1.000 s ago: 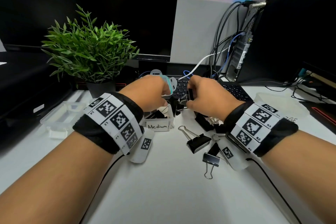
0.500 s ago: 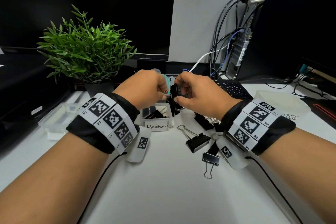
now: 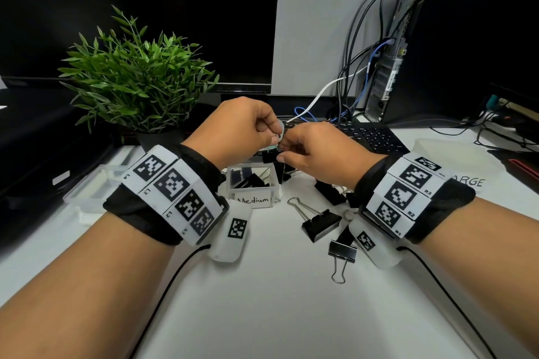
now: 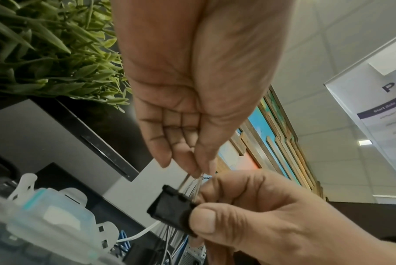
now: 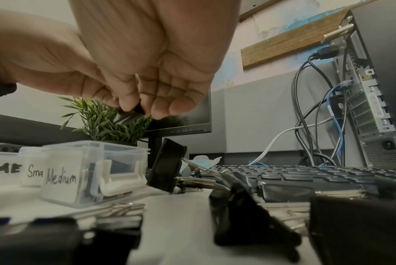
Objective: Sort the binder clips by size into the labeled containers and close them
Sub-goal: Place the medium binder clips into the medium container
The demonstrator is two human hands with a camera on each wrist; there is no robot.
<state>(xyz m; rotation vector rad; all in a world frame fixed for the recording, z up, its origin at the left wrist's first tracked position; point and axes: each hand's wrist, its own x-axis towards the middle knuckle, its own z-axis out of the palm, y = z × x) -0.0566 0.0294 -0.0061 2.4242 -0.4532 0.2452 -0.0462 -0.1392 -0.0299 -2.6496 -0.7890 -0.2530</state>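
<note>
A black binder clip [image 4: 169,209] hangs above the open container labeled Medium [image 3: 253,200], which holds several black clips. My right hand [image 3: 283,154] grips the clip's black body between thumb and fingers [image 4: 202,222]. My left hand [image 3: 275,137] pinches its wire handles [image 4: 196,181]. In the right wrist view the clip [image 5: 133,114] shows between my right fingertips, above the Medium container [image 5: 60,177]. Loose black clips lie on the white desk: a large one [image 3: 320,224], a smaller one [image 3: 342,251] and another [image 3: 329,192] under my right wrist.
A container marked "ARGE" [image 3: 455,160] stands at the right. A clear box [image 3: 93,186] lies left, by a potted plant [image 3: 134,79]. Boxes marked "Sma" [image 5: 33,172] and "ME" [image 5: 4,168] sit beside Medium. A keyboard [image 3: 370,137], cables and a computer tower [image 3: 466,46] stand behind.
Both hands have come together and lifted a little above the Medium container. My left fingers now pinch the wire handles of the clip that my right hand holds.
</note>
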